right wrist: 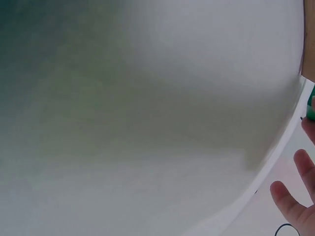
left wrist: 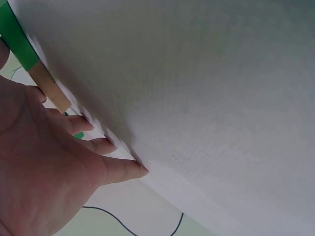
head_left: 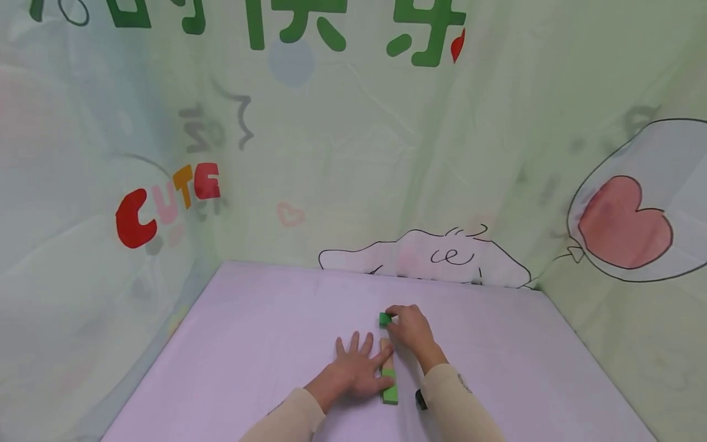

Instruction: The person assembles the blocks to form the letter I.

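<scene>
My left hand [head_left: 356, 371] lies with its fingers spread. Its thumb and index finger reach over a row of blocks, with a light wooden block [head_left: 387, 347] toward the far end and a light green block [head_left: 390, 396] at the near end. In the left wrist view, the green block [left wrist: 18, 42] and the wooden block [left wrist: 49, 87] meet end to end beside the palm. Just beyond the row, my right hand [head_left: 413, 330] pinches a small dark green block [head_left: 384, 320] between thumb and finger. Only a sliver of that green block [right wrist: 311, 105] enters the right wrist view.
The blocks lie on a table with a pale lilac cover [head_left: 265, 331]. A printed curtain [head_left: 353, 153] with letters and drawings rises behind the table and along its sides. A small black object [head_left: 421, 399] shows beside the right sleeve [head_left: 461, 399].
</scene>
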`<state>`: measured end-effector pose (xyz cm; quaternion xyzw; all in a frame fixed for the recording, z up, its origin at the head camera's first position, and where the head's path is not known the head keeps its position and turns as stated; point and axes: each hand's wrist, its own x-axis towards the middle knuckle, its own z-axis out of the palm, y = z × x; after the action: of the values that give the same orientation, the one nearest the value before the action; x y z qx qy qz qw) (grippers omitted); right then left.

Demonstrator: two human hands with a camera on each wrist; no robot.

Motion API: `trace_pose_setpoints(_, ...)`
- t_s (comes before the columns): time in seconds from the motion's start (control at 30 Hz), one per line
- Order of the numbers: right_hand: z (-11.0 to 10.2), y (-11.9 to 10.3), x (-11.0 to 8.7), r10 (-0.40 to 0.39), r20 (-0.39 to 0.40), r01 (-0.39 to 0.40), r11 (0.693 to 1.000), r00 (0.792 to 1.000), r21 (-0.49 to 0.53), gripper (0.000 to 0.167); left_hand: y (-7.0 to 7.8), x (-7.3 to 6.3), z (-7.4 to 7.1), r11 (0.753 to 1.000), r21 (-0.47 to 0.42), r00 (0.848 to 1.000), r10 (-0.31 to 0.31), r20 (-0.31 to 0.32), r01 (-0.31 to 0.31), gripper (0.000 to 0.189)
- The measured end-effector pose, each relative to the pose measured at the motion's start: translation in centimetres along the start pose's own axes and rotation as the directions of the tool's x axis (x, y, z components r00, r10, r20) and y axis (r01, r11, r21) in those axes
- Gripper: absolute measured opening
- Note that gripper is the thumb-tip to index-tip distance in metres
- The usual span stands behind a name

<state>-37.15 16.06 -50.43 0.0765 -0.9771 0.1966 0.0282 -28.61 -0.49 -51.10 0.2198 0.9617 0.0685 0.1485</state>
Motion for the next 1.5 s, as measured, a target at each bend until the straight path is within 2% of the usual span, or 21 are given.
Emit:
trace_pose_setpoints(0.33,-0.30,-0.34,-0.28,-0.011,0.014,0.012,1.000,1.000,-0.003,0.031,0.14,-0.03,-0.23,0.999,0.038,1.000,-0.006,-0.016,0.007,0.072)
trace_pose_setpoints(0.67,-0.08,-0.02,-0.52,-0.006,0.052,0.005,1.000,0.999,0.011,0.032,-0.16,0.34,0.28,1.000,-0.003,1.000,0.002,0.025,-0.002,0.072)
trace_pose_setpoints(0.9,-0.25,-0.15,-0.68,0.007,0.068,-0.009,1.000,0.998,0.019,0.033,0.20,-0.21,-0.30,1.000,0.003,1.000,-0.006,0.008,0.006,0.072)
trace_pose_setpoints(1.3,-0.47,-0.69,-0.62,0.012,0.067,-0.012,1.000,0.998,0.003,0.032,0.11,-0.33,-0.37,1.000,0.001,1.000,-0.007,-0.002,0.007,0.071)
trace_pose_setpoints(1.5,-0.52,-0.81,-0.51,0.050,0.103,-0.053,0.998,0.993,0.022,0.041,-0.04,-0.09,-0.17,1.000,0.000,1.000,-0.003,0.006,0.003,0.069)
